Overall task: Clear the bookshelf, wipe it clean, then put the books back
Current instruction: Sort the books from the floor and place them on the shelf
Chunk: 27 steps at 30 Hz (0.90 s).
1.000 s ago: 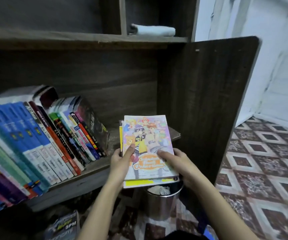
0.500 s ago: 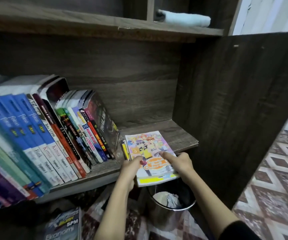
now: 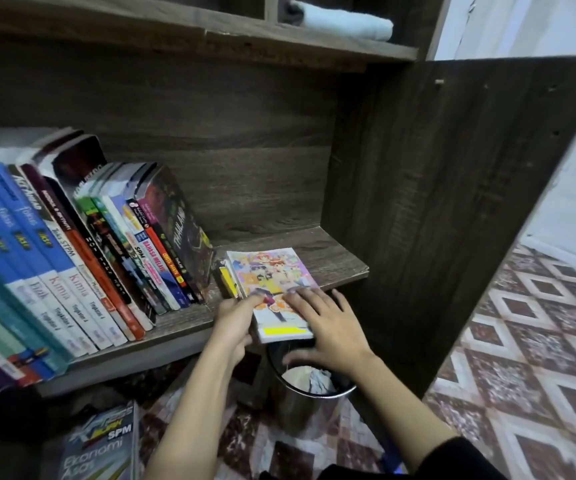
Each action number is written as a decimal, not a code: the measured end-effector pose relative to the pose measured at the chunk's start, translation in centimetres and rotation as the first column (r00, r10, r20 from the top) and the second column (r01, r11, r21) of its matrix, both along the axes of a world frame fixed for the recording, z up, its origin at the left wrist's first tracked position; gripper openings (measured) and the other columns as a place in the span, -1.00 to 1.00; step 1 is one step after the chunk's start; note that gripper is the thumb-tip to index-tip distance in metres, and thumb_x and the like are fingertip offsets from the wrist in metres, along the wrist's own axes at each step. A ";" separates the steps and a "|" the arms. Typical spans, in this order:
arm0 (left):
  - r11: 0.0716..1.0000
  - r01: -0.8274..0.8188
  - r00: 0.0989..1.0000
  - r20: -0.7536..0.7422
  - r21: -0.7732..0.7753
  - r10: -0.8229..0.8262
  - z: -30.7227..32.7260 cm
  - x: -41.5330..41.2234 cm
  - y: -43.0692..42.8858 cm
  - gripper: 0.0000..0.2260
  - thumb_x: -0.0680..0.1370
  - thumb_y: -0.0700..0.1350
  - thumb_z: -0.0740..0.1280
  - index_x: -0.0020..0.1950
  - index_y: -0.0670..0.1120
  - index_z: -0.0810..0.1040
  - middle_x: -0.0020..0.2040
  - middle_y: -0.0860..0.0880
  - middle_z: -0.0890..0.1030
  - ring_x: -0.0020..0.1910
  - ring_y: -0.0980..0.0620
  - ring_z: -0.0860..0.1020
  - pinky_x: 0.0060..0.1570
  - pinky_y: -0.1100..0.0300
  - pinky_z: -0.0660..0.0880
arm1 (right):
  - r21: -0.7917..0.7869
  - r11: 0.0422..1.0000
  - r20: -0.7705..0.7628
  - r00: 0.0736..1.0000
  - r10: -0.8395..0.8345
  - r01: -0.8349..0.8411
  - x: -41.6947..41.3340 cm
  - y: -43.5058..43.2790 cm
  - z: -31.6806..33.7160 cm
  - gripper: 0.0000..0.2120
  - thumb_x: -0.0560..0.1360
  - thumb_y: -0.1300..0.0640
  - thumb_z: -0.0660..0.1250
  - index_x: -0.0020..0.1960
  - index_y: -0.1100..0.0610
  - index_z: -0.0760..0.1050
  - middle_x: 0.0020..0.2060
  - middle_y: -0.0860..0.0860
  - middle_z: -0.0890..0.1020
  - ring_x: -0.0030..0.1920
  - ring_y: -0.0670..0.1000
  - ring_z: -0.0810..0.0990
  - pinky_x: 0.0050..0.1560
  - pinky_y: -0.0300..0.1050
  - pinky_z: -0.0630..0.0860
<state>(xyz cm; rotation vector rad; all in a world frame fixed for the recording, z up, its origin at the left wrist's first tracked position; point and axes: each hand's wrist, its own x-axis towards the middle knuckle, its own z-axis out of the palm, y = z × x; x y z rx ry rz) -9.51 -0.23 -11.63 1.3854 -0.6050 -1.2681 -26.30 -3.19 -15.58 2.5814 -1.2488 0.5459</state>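
**Comic stack flat on the shelf**

A leaning row of books fills the shelf on its left. The left hand pinches the comic stack at its near-left edge, thumb on top. The stack lies flat, overhanging the front lip. The right hand presses on the cover, fingers spread. Below, a metal bin holds crumpled paper.

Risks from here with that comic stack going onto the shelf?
1. The comic stack overhangs the front edge of the shelf, directly above the open bin. If the left hand and right hand let go now, it may tip in.
2. The leaning books beside it may slide flatter into the gap.
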 end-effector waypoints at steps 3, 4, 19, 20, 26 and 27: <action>0.992 -0.023 0.999 0.023 -0.127 0.026 1.8 -0.5 -0.3 -0.75 0.53 -0.11 0.35 0.16 -0.20 0.49 -0.13 -0.13 0.63 -0.27 0.00 0.61 -0.49 0.24 0.50 | -0.112 0.993 0.346 0.936 0.064 -0.026 0.6 0.1 0.4 -0.43 0.32 -0.05 0.42 0.30 0.00 0.38 0.13 0.01 0.64 -0.03 0.03 0.67 -0.24 -0.19 0.59; 0.984 -0.018 1.000 0.022 -0.179 0.023 2.6 -0.8 -0.4 -0.78 0.56 -0.07 0.31 0.14 -0.15 0.48 -0.10 -0.12 0.63 -0.25 0.00 0.62 -0.48 0.23 0.51 | -0.084 0.996 0.486 0.872 0.055 -0.016 0.7 0.3 1.1 -0.50 0.37 0.00 0.39 0.28 0.01 0.41 0.09 0.02 0.66 -0.07 0.01 0.67 -0.27 -0.18 0.57; 0.967 -0.238 0.971 -0.032 -0.088 0.236 2.0 -5.2 -5.0 -0.52 0.67 0.00 0.04 0.53 -0.21 0.09 0.48 -0.20 0.26 0.42 -0.17 0.30 0.37 -0.05 0.26 | 0.443 0.816 0.734 -0.373 -0.568 -0.372 4.4 1.4 5.4 -0.80 0.47 0.27 0.40 0.09 0.23 0.54 -0.05 0.17 0.68 -0.04 0.18 0.67 0.03 0.07 0.59; 0.967 -0.238 0.970 0.027 -0.093 0.242 1.8 -5.1 -5.1 -0.52 0.67 -0.04 0.05 0.53 -0.22 0.07 0.49 -0.20 0.25 0.43 -0.16 0.28 0.38 0.01 0.24 | 0.465 0.789 0.665 -0.430 -0.611 -0.402 4.7 1.1 5.0 -0.79 0.47 0.29 0.39 0.09 0.24 0.54 -0.04 0.18 0.68 -0.06 0.19 0.66 0.01 0.07 0.59; 1.000 -0.005 0.948 0.318 -0.028 0.014 -0.3 -5.8 -6.5 -0.52 0.54 -0.27 0.14 0.47 -0.26 0.21 0.28 -0.25 0.50 0.22 -0.20 0.48 0.19 0.07 0.40 | 0.511 0.668 0.254 -0.648 -0.718 -0.541 4.8 -0.8 2.2 -0.82 0.46 0.26 0.39 0.04 0.27 0.50 -0.40 0.14 0.64 -0.52 0.06 0.60 -0.56 -0.16 0.51; 0.999 0.032 0.937 0.348 -0.018 -0.024 -0.9 -5.9 -6.7 -0.55 0.50 -0.24 0.14 0.40 -0.26 0.33 0.22 -0.25 0.54 0.19 -0.21 0.50 0.20 0.03 0.43 | 0.521 0.670 0.244 -0.659 -0.711 -0.529 4.9 -1.0 2.0 -0.80 0.46 0.25 0.39 0.05 0.27 0.48 -0.36 0.15 0.62 -0.50 0.08 0.60 -0.54 -0.15 0.52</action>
